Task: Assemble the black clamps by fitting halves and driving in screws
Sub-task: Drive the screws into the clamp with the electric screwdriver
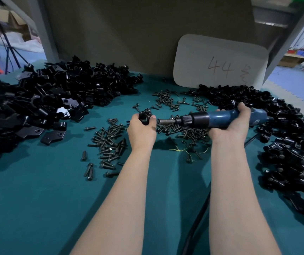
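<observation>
My left hand grips a black clamp with a screw head showing on top, held just above the green table. My right hand holds a blue electric screwdriver lying sideways, its metal bit pointing left toward the clamp with a small gap between them. Loose black screws are scattered on the cloth under and between both hands.
A big heap of loose clamp halves fills the left of the green table. Assembled clamps are piled along the right. A white card marked 44 leans on the back panel. The screwdriver cable trails toward me.
</observation>
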